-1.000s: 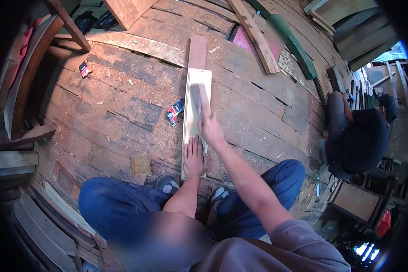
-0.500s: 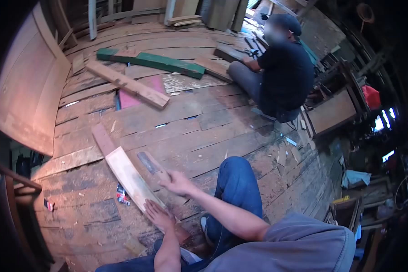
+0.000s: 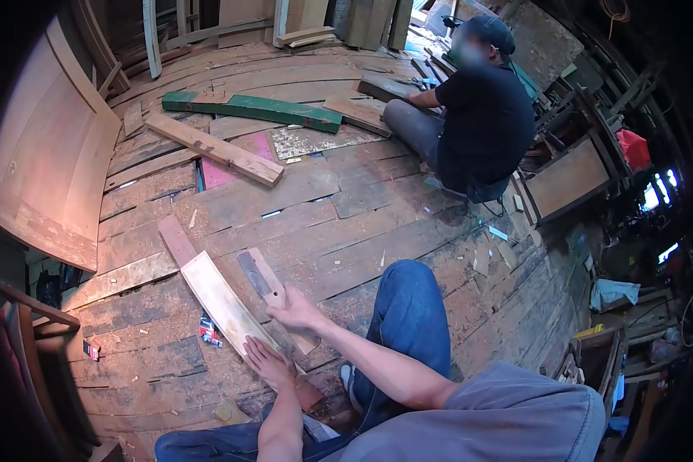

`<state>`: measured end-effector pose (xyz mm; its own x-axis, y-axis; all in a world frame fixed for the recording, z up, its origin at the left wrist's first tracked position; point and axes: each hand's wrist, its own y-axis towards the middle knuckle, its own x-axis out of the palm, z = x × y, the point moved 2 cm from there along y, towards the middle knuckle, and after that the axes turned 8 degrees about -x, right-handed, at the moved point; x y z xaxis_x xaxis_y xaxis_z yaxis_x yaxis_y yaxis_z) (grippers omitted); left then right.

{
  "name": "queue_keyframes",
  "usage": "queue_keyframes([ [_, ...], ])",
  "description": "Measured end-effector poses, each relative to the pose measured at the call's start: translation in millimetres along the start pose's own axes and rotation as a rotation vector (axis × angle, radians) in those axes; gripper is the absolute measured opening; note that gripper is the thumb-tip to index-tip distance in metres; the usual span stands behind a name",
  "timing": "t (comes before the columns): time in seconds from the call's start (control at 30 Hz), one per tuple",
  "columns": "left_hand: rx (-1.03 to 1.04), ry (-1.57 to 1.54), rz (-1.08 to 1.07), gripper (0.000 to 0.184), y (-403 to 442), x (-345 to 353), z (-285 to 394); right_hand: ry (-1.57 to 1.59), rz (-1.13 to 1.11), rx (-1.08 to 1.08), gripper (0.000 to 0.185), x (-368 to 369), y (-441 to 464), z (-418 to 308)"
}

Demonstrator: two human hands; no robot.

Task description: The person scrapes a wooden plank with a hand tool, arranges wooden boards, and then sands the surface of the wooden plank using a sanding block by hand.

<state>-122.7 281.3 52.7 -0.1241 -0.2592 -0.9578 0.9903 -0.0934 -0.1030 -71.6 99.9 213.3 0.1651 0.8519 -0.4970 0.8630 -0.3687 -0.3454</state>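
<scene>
Board (image 3: 225,299): pale, on the floor, atop a reddish plank (image 3: 178,240) that juts from its far end.
Left hand (image 3: 269,363): flat on the board's near end, fingers spread, gripping nothing.
Right hand (image 3: 296,308): just right of the board, closed round a tool (image 3: 260,275).
Packet (image 3: 209,329): just left of the board.
Green beam (image 3: 273,110): well beyond the board.

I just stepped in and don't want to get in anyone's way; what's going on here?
Someone sits low with their left hand spread flat on a pale board; a reddish plank shows past its far end. Their right hand grips a flat wooden piece with a grey patch, just to the right of the board. Farther off, a second person in a cap sits among lengths of timber.
</scene>
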Motion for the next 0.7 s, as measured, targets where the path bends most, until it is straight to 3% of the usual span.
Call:
queue_keyframes([
  [0.2, 0.082, -0.030, 0.057, 0.084, -1, 21, -9, 0.155, 0.165, -0.163, 0.057, 19, 6, 15],
  [0.23, 0.074, 0.014, 0.019, 0.083, 0, 25, -14, 0.129, 0.187, -0.179, 0.055, 18, 1, 9],
  [0.3, 0.029, -0.180, -0.085, 0.080, 1, 13, -15, -0.016, 0.168, -0.221, 0.050, 15, -8, 7],
  [0.33, 0.045, -0.170, -0.018, 0.080, 1, 13, -16, -0.208, 0.127, -0.232, 0.049, 16, -10, 6],
  [0.4, 0.080, -0.164, 0.015, 0.078, -8, 3, -16, -0.257, 0.046, -0.209, 0.050, 29, -4, 27],
  [0.53, 0.128, -0.212, -0.024, 0.076, -12, 0, -22, -0.439, 0.013, -0.246, 0.063, 66, 9, 47],
  [0.6, 0.134, -0.204, -0.009, 0.076, -8, 3, -23, -0.468, -0.030, -0.312, 0.074, 96, 31, 64],
  [0.63, 0.138, -0.184, -0.006, 0.076, -11, 1, -23, -0.468, -0.043, -0.358, 0.089, 105, 32, 62],
  [0.7, 0.127, -0.160, -0.008, 0.075, -8, 0, -25, -0.530, -0.177, -0.361, 0.090, 112, 34, 39],
])
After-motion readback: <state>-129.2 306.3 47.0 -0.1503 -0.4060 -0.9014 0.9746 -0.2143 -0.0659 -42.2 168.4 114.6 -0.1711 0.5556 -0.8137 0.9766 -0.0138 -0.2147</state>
